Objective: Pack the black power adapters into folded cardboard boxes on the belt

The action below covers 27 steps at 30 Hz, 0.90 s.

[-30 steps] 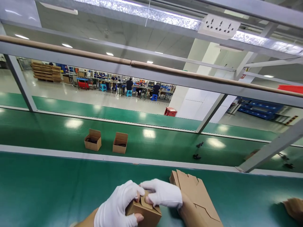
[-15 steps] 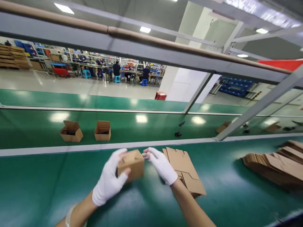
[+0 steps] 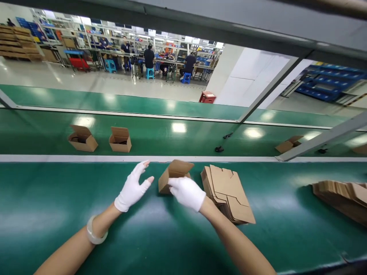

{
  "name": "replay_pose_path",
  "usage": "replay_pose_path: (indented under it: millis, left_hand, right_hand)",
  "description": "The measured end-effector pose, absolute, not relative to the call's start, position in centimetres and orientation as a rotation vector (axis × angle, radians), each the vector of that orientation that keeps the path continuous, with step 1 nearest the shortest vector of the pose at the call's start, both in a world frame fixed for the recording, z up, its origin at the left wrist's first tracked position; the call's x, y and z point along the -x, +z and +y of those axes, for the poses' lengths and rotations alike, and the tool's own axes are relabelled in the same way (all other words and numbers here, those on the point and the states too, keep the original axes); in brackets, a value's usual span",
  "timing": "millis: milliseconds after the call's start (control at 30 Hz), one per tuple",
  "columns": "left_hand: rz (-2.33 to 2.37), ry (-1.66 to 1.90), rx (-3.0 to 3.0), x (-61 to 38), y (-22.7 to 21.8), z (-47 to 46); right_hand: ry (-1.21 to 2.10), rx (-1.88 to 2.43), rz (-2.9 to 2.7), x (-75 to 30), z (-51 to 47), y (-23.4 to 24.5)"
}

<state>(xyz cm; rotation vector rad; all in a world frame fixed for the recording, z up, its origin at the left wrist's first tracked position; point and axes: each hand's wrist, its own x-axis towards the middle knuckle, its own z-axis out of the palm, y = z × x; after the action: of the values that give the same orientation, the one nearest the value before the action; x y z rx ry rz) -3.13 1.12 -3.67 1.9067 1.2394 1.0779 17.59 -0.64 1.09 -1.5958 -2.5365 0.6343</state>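
A small brown cardboard box [image 3: 164, 182] stands on the green work surface with its lid raised. My right hand [image 3: 187, 194], in a white glove with bare fingertips, closes on the box's near side and hides part of it. To the left of the box, my left hand [image 3: 133, 191] is held apart from it, thumb and fingers spread, with nothing in them. Right beside my right hand lies a stack of flattened cardboard boxes [image 3: 228, 187].
On the green conveyor belt [image 3: 155, 141] beyond the pale rail are two open boxes, one [image 3: 83, 139] left of the other [image 3: 120, 140]. Small black parts [image 3: 219, 149] and another open box [image 3: 288, 144] lie farther right. More flattened cardboard [image 3: 341, 198] is at far right. A slanted metal post [image 3: 323, 138] crosses there.
My left hand has let go of the box and moved off to the left. The box now stands with its lid up, and my right hand has come onto it. The view has tilted down.
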Motion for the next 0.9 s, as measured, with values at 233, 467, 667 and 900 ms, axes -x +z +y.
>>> replay_pose_path:
  millis: [233, 467, 667, 900]
  left_hand:
    - [1.368, 0.976, -1.856, 6.2, -4.0, 4.0]
    - [1.423, 0.945, -1.818, 7.2, -4.4, 6.2]
    - [1.440, 0.891, -1.860, 7.6, -5.2, 7.1]
    - [1.374, 0.955, -1.888, 4.1, -3.1, 7.7]
  right_hand:
    - [0.179, 1.692, -2.786, -18.6, 1.6, 5.0]
    - [-0.091, 2.561, -2.408, -29.3, 14.3, 4.9]
    - [0.058, 2.677, -2.370, -32.0, 16.3, 1.4]
    - [0.204, 2.183, -2.436, -25.4, 14.5, 3.7]
